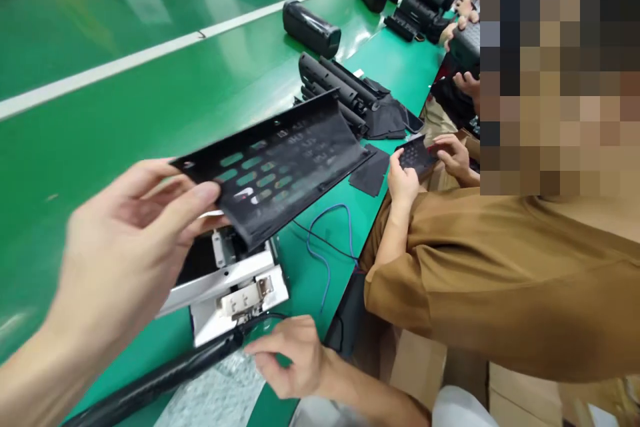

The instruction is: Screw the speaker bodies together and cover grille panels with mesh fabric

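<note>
My left hand point(145, 213) grips the left end of a curved black panel point(295, 167) with rows of oval slots, thumb on its inner face. The panel is tilted in the air above a metal fixture point(245, 297) with a silver clamp-like part. Below and right of the fixture, my right hand point(293, 357) has its thumb and index finger bent towards each other near a black tube point(165, 380); whether anything small is between the fingertips cannot be made out. A clear plastic bag point(215, 393) lies under the tube.
A person in a brown shirt point(480, 280) sits at the right, holding a similar dark panel point(417, 155). Black housings point(345, 90) and dark sheets point(370, 170) lie on the green table. A blue cable point(327, 260) loops near its edge. Black speaker-like units point(313, 30) stand farther back.
</note>
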{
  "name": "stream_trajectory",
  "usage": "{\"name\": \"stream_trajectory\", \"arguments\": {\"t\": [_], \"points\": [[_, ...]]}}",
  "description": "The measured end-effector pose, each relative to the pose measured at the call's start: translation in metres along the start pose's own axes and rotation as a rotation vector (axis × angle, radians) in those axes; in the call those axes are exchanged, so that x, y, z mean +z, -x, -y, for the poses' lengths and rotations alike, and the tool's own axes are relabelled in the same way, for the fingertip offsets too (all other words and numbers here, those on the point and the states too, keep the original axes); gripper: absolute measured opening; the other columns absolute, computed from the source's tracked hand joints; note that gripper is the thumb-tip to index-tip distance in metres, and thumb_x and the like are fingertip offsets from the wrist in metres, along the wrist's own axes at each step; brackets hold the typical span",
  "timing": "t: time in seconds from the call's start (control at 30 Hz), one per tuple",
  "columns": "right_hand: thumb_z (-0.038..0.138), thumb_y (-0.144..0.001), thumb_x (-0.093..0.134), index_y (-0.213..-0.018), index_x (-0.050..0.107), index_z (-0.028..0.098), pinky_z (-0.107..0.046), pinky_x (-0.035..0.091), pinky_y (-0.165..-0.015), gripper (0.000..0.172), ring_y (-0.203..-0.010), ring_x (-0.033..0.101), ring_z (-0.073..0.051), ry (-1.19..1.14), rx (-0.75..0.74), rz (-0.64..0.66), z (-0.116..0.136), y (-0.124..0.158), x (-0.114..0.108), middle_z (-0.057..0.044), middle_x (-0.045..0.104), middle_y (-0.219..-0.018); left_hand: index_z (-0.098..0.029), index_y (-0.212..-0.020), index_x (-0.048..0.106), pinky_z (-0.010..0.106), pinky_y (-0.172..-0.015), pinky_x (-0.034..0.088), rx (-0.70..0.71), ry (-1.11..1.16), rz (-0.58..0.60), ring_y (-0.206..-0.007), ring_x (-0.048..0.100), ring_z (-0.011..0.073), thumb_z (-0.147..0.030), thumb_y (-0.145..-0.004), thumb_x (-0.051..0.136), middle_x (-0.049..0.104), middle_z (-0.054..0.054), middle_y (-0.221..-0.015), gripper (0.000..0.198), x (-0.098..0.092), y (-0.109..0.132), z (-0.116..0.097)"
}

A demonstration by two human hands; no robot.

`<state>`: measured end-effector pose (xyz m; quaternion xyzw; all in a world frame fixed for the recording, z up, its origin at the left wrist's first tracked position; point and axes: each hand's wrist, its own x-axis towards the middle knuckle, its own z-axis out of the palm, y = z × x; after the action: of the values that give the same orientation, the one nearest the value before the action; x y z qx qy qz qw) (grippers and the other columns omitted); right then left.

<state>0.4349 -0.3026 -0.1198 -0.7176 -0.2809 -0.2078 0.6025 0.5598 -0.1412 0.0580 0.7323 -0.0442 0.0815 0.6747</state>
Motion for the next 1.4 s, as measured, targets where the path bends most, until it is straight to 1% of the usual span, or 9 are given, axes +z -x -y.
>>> {"name": "stream_trajectory", "arguments": {"t": [0.1,0.17,0.3,0.5,0.67,0.9,1.1,1.23,1.4], "points": [[0.015,-0.086,0.058,-0.104,0.073,0.023,-0.023,0.043,-0.045,0.025,-0.043,0.053,-0.009,0.070,-0.072,-0.010,-0.012,0.002,0.006,0.009,0.060,-0.059,-0.019,-0.095,0.069,0.027,-0.069,0.059,-0.118,0.068,-0.153,-0.071,0.057,-0.0020,-0.017,-0.104,0.065,0.056,-0.012,-0.080,0.010,0.040,-0.029,0.004],[0.016,-0.083,0.057,-0.102,0.075,0.024,-0.023,0.041,-0.043,0.027,-0.043,0.053,-0.009,0.074,-0.072,0.000,-0.014,0.004,0.007,0.009,0.058,-0.058,-0.021,-0.102,0.070,0.024,-0.071,0.060,-0.072,0.102,-0.101,-0.077,0.059,0.0001,-0.020,-0.102,0.068,0.057,-0.011,-0.084,0.002,0.058,-0.042,0.012],[0.019,-0.095,0.048,-0.103,0.078,0.023,-0.024,0.045,-0.051,0.031,-0.050,0.059,-0.007,0.103,0.055,0.121,-0.007,0.006,0.001,0.006,0.064,-0.063,-0.022,-0.103,0.068,0.018,-0.067,0.063,0.017,0.147,-0.042,-0.083,0.064,0.0059,-0.030,-0.095,0.079,0.057,-0.008,-0.084,0.016,0.074,-0.057,0.029],[0.019,-0.109,0.037,-0.107,0.074,0.022,-0.030,0.045,-0.058,0.037,-0.058,0.065,-0.007,0.093,0.165,0.265,0.004,0.004,-0.009,0.005,0.062,-0.068,-0.021,-0.099,0.067,0.018,-0.060,0.062,0.009,0.119,-0.059,-0.074,0.066,0.0103,-0.036,-0.087,0.087,0.063,-0.004,-0.081,0.027,0.080,-0.062,0.039],[0.016,-0.108,0.039,-0.109,0.073,0.023,-0.031,0.043,-0.058,0.034,-0.061,0.066,-0.008,0.088,0.197,0.295,0.001,0.005,-0.008,0.005,0.061,-0.070,-0.020,-0.098,0.066,0.020,-0.064,0.064,-0.029,0.098,-0.054,-0.074,0.066,0.0110,-0.035,-0.088,0.085,0.066,-0.002,-0.085,0.026,0.081,-0.061,0.038],[0.018,-0.092,0.058,-0.103,0.070,0.025,-0.030,0.037,-0.046,0.017,-0.047,0.058,-0.012,0.065,0.114,0.141,-0.007,0.012,0.005,0.006,0.058,-0.061,-0.020,-0.099,0.067,0.021,-0.065,0.063,-0.046,0.128,-0.055,-0.073,0.065,0.0109,-0.034,-0.086,0.086,0.065,-0.003,-0.085,0.027,0.082,-0.061,0.037],[0.012,-0.101,0.054,-0.110,0.070,0.025,-0.028,0.047,-0.059,0.023,-0.061,0.067,-0.013,0.091,0.209,0.298,0.000,0.007,-0.007,0.005,0.067,-0.072,-0.020,-0.101,0.069,0.021,-0.067,0.064,-0.065,0.158,-0.043,-0.080,0.066,0.0126,-0.036,-0.086,0.087,0.064,-0.002,-0.086,0.028,0.081,-0.061,0.037],[0.012,-0.101,0.055,-0.108,0.072,0.025,-0.029,0.051,-0.059,0.023,-0.061,0.070,-0.015,0.105,0.205,0.317,0.001,0.006,-0.009,0.004,0.068,-0.072,-0.019,-0.103,0.071,0.022,-0.069,0.065,-0.072,0.146,-0.044,-0.080,0.064,0.0118,-0.035,-0.086,0.087,0.063,-0.002,-0.087,0.029,0.082,-0.060,0.037],[0.013,-0.103,0.059,-0.121,0.070,0.034,-0.028,0.058,-0.064,0.030,-0.065,0.073,-0.015,0.133,0.203,0.381,0.002,0.004,-0.013,0.006,0.073,-0.077,-0.020,-0.112,0.072,0.025,-0.073,0.066,-0.095,0.155,0.000,-0.078,0.064,0.0115,-0.035,-0.084,0.088,0.064,-0.002,-0.086,0.035,0.082,-0.060,0.040]]}}
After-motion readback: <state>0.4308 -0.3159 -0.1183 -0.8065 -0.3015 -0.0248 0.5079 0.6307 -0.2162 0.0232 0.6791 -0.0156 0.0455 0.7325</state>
